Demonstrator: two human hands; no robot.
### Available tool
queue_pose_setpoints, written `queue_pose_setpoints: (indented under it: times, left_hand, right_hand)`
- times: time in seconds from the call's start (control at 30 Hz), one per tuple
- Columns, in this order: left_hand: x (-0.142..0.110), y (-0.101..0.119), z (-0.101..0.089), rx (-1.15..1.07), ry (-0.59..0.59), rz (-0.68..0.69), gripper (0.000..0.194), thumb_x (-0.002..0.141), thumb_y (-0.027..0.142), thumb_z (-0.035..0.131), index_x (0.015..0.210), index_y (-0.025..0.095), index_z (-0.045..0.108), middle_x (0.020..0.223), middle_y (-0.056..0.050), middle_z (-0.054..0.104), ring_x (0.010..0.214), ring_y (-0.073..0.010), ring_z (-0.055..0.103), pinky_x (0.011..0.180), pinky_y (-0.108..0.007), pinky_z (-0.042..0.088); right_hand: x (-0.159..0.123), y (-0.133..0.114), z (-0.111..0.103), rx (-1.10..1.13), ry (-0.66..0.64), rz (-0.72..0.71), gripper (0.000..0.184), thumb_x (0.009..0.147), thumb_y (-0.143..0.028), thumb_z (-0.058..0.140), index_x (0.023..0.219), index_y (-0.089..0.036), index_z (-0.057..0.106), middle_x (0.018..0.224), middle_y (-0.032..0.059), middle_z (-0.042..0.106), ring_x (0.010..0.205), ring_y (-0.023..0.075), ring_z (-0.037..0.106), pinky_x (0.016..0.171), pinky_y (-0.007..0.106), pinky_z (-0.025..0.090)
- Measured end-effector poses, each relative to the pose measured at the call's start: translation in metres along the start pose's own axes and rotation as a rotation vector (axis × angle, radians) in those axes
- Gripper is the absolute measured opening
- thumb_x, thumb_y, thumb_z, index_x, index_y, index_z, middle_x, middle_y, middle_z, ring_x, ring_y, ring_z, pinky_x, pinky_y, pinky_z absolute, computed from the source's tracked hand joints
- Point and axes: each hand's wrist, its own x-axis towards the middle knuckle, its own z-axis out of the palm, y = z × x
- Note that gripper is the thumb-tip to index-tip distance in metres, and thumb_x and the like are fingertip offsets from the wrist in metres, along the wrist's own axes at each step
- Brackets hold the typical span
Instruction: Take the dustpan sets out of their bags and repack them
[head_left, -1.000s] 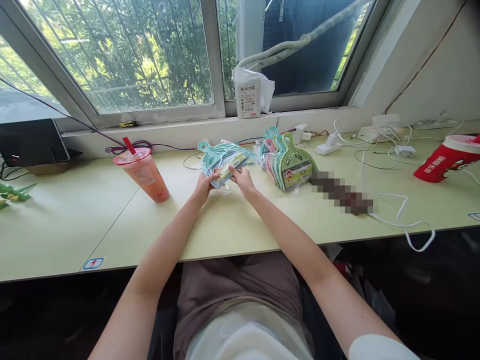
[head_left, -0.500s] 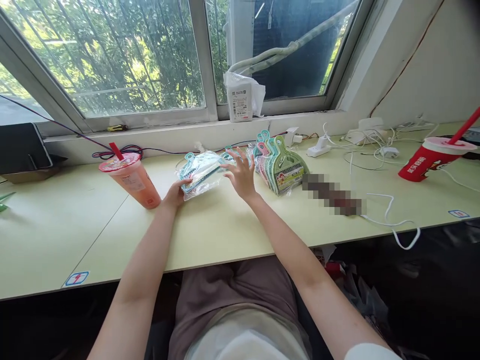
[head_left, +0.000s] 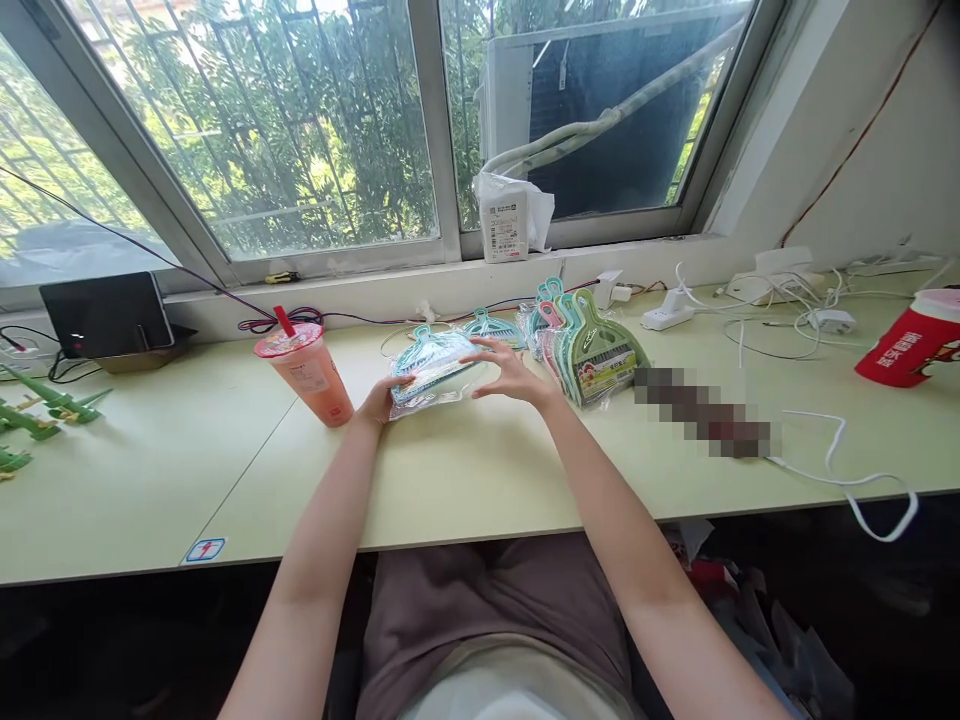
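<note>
My left hand (head_left: 378,400) grips the left edge of a light-blue dustpan and brush set (head_left: 431,368) in clear plastic wrap, lying on the table. My right hand (head_left: 517,374) hovers at the set's right side, fingers spread and thumb apart, holding nothing. Partly hidden behind its fingers, another light-blue dustpan set (head_left: 491,328) lies farther back. Just right of that hand stands a row of wrapped dustpan sets (head_left: 600,350), the front one green, with pink and blue ones behind it.
An orange drink cup (head_left: 311,380) with a red straw stands left of my left hand. To the right are a power strip (head_left: 667,312), white cables, a blurred-out dark object (head_left: 701,412) and a red cup (head_left: 904,345). A tablet (head_left: 109,312) leans at the back left.
My right hand has let go of the set and opened out beside it. My left hand has moved left with the set, which now lies apart from the blue one behind. The view has shifted.
</note>
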Motion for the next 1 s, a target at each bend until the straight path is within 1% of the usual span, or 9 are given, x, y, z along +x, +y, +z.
queue_pose_setpoints:
  times: [0.1,0.17,0.37,0.57,0.7,0.77,0.83,0.9,1.0]
  left_hand:
    - [0.001,-0.001,0.0,0.038,-0.021,0.043,0.049,0.07,0.018,0.07,0.117,0.009,0.06,0.075,-0.007,0.071,0.062,-0.0197,0.069,0.057,-0.028,0.06]
    - [0.001,-0.002,0.001,0.089,-0.039,0.057,0.049,0.069,0.017,0.073,0.116,0.011,0.06,0.074,-0.005,0.069,0.06,-0.0163,0.067,0.054,-0.024,0.058]
    - [0.004,-0.009,0.003,0.262,-0.205,0.026,0.056,0.065,0.02,0.081,0.116,0.014,0.06,0.082,-0.007,0.071,0.064,-0.0157,0.066,0.06,-0.025,0.057]
    - [0.004,-0.008,0.01,0.299,-0.2,0.077,0.053,0.063,0.023,0.084,0.111,0.013,0.063,0.094,-0.012,0.07,0.071,-0.0191,0.068,0.062,-0.029,0.058]
    - [0.0,-0.006,0.017,0.311,-0.206,0.104,0.058,0.061,0.021,0.084,0.114,0.013,0.061,0.099,-0.012,0.07,0.075,-0.0197,0.069,0.065,-0.03,0.059]
    - [-0.003,-0.006,0.02,0.314,-0.215,0.094,0.062,0.061,0.02,0.085,0.117,0.014,0.06,0.1,-0.012,0.07,0.078,-0.0207,0.069,0.066,-0.03,0.059]
    - [-0.006,-0.007,0.023,0.32,-0.22,0.087,0.065,0.061,0.019,0.085,0.121,0.016,0.058,0.102,-0.012,0.07,0.081,-0.0219,0.069,0.068,-0.031,0.059]
    - [-0.008,-0.006,0.025,0.335,-0.217,0.085,0.069,0.061,0.02,0.085,0.124,0.017,0.056,0.104,-0.012,0.069,0.083,-0.0225,0.069,0.068,-0.031,0.059]
    - [-0.007,-0.003,0.024,0.405,-0.225,0.042,0.07,0.061,0.022,0.086,0.125,0.019,0.057,0.108,-0.012,0.069,0.084,-0.0225,0.069,0.065,-0.029,0.058]
  right_hand:
    - [0.001,-0.003,0.001,0.086,0.085,0.021,0.017,0.071,-0.047,0.079,0.082,-0.035,0.078,0.14,-0.0018,0.055,0.141,0.0339,0.033,0.117,0.062,0.007]
    - [0.001,-0.006,0.001,0.149,0.127,0.024,0.015,0.076,-0.049,0.074,0.077,-0.034,0.078,0.136,-0.0019,0.059,0.14,0.0328,0.035,0.118,0.062,0.005]
    - [0.003,-0.007,0.005,0.331,0.237,-0.032,0.022,0.075,-0.05,0.075,0.081,-0.028,0.078,0.116,0.0047,0.07,0.125,0.0279,0.053,0.109,0.048,0.036]
    - [0.007,0.008,0.019,0.129,0.463,0.052,0.021,0.077,-0.045,0.072,0.08,-0.025,0.077,0.118,0.007,0.066,0.125,0.0283,0.051,0.11,0.048,0.036]
    - [0.008,0.014,0.029,0.155,0.487,0.085,0.016,0.081,-0.033,0.067,0.089,-0.022,0.075,0.122,0.0091,0.061,0.122,0.026,0.053,0.103,0.043,0.043]
    - [0.009,0.016,0.032,0.158,0.499,0.11,0.025,0.08,-0.026,0.065,0.104,-0.022,0.07,0.131,0.0096,0.057,0.126,0.0239,0.051,0.105,0.041,0.043]
    - [0.01,0.019,0.033,0.195,0.52,0.201,0.044,0.076,-0.021,0.067,0.12,-0.023,0.062,0.137,0.0109,0.053,0.13,0.0236,0.047,0.105,0.042,0.042]
    - [0.012,0.024,0.034,0.319,0.495,0.385,0.052,0.07,-0.019,0.07,0.122,-0.021,0.059,0.131,0.0135,0.057,0.125,0.0261,0.052,0.099,0.043,0.046]
    - [0.013,0.032,0.038,0.568,0.432,0.644,0.035,0.065,-0.017,0.07,0.099,-0.015,0.065,0.102,0.0127,0.069,0.099,0.0263,0.065,0.085,0.04,0.051]
